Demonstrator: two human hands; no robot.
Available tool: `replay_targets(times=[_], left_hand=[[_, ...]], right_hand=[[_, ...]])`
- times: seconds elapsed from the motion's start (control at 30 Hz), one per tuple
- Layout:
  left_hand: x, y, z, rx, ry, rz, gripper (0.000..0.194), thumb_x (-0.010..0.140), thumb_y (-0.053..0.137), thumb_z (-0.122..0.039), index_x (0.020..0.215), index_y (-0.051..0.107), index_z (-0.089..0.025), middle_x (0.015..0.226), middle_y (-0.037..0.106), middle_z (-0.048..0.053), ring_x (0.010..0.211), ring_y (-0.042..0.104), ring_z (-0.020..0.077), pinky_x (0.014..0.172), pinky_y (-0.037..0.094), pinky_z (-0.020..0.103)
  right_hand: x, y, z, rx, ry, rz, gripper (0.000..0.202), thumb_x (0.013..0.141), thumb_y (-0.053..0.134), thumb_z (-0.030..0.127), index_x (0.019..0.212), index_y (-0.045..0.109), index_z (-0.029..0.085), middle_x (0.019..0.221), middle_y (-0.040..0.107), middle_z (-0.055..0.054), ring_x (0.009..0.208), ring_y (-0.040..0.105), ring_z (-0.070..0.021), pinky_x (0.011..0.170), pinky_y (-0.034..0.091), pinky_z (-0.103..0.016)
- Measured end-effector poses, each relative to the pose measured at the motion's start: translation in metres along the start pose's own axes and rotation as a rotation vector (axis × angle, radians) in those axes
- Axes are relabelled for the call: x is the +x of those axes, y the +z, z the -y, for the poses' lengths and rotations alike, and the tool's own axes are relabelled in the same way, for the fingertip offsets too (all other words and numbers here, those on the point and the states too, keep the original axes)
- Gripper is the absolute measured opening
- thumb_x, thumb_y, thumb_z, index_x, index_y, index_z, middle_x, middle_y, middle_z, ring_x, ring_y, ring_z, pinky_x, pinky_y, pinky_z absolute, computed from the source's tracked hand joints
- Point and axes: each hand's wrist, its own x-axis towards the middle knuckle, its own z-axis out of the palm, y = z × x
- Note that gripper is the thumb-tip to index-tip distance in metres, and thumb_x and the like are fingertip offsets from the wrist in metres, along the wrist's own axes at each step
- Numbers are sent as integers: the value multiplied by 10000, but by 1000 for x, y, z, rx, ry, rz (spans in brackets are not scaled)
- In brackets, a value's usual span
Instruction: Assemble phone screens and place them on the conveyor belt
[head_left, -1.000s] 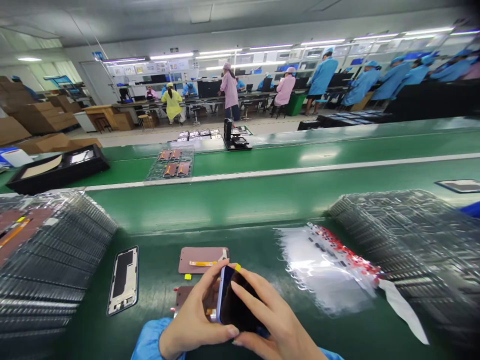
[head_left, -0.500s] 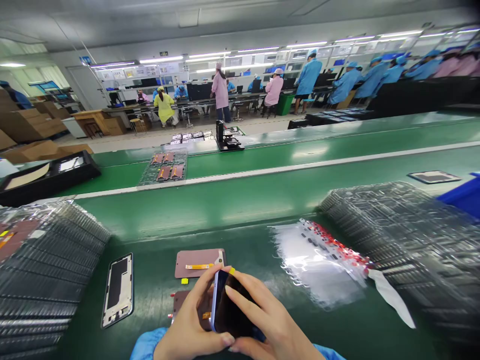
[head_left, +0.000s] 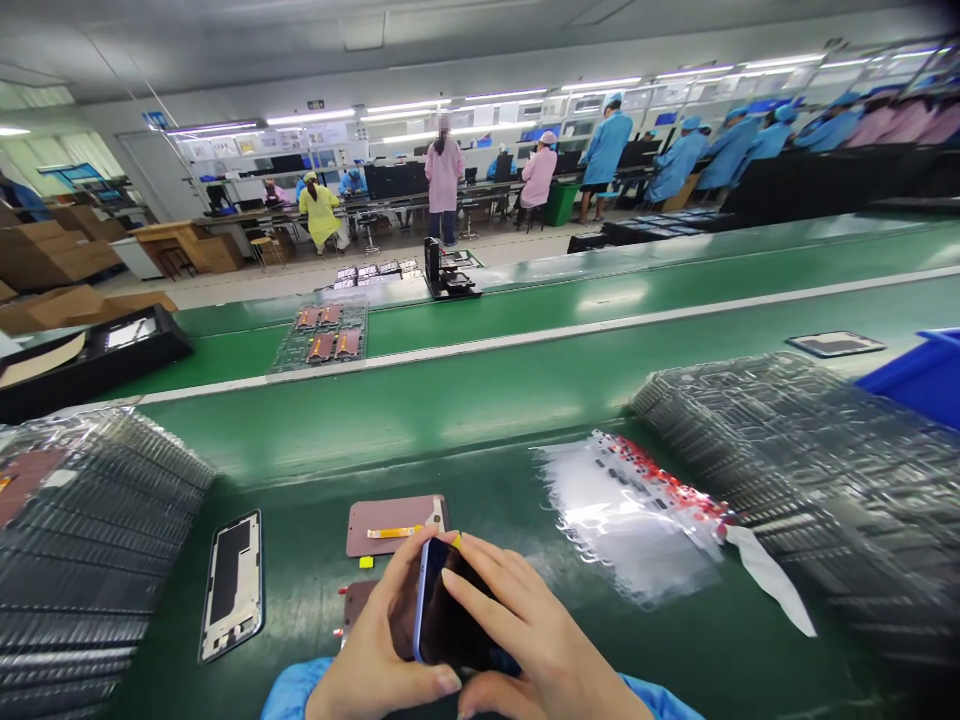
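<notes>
Gripping a dark-screened phone (head_left: 466, 622) between left hand (head_left: 379, 640) and right hand (head_left: 525, 640), above a green work surface (head_left: 300, 560).

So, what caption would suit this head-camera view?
Left hand and right hand hold a dark, blue-edged device over a green workbench, between stacked clear trays.

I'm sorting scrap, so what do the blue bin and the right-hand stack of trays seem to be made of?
Blue bin: probably rigid plastic, smooth, judging by its even solid color.
Stack of trays: likely thin clear plastic, glossy, with see-through molded ridges catching light; which plastic, I can't tell.
</notes>
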Motion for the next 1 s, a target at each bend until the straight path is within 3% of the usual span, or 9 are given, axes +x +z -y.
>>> replay_targets(times=[0.1,0.17,0.3,0.37,0.43,0.5,0.6,0.83,1.0], left_hand=[[3,-2,2,-42,2,2,886,643,866,-390,1417,436,-423,1536,425,37,1448,288,322,1190,224,453],[8,-3,0,-93,-27,2,852,680,840,-396,1427,430,-411,1553,399,34,1439,309,328,1173,273,449],[21,-8,-14,-265,-231,-147,580,913,581,-424,1458,400,-345,1411,567,106,1119,652,308,897,553,459],[27,-13,-22,-303,-270,-227,514,956,510,-388,1446,431,-256,1265,668,138,974,707,281,764,600,417],[32,-20,-27,-313,-259,-267,461,950,527,-360,1375,520,-182,1160,717,141,945,709,265,723,609,373],[35,-27,-29,-331,-260,-285,415,942,540,-365,1296,592,-152,1086,741,130,920,709,245,721,609,346],[38,-33,-28,-316,-253,-292,374,935,557,-364,1238,633,-158,1002,752,104,842,708,212,679,605,312],[34,-19,-30,-265,-225,-187,554,953,386,-575,1228,633,-162,1162,679,142,948,660,216,687,565,280],[17,-7,-16,-54,-302,-184,372,859,637,-487,976,675,-135,788,680,45,597,615,109,562,497,221]], right_hand=[[1,3,-1,-42,32,24,786,847,581,615,1468,368,183,1446,494,-201,1387,382,-370,1062,396,-593],[1,6,-2,-12,91,16,816,836,626,590,1496,317,222,1478,456,-189,1399,356,-385,1077,334,-649],[-1,9,-8,330,294,16,947,799,588,694,1544,174,280,1560,333,-149,1427,302,-371,1112,290,-637],[-4,7,-11,578,456,20,870,867,494,690,1549,160,265,1557,345,-138,1416,344,-328,1132,308,-569],[-5,4,-14,803,642,68,678,957,393,613,1510,312,229,1455,504,-143,1327,486,-289,1107,371,-502],[-7,4,-15,1024,777,179,550,994,367,547,1374,534,185,1189,705,-143,1107,661,-267,961,504,-431],[-9,9,-15,1292,855,294,470,959,492,522,1193,656,148,841,773,-100,784,746,-221,679,555,-302],[-12,15,-15,1376,893,96,397,907,611,497,1099,662,153,769,761,-67,696,744,-189,637,545,-268],[-8,9,-18,1360,928,-42,374,867,670,495,1073,693,184,828,756,-48,665,721,-181,636,549,-288]])
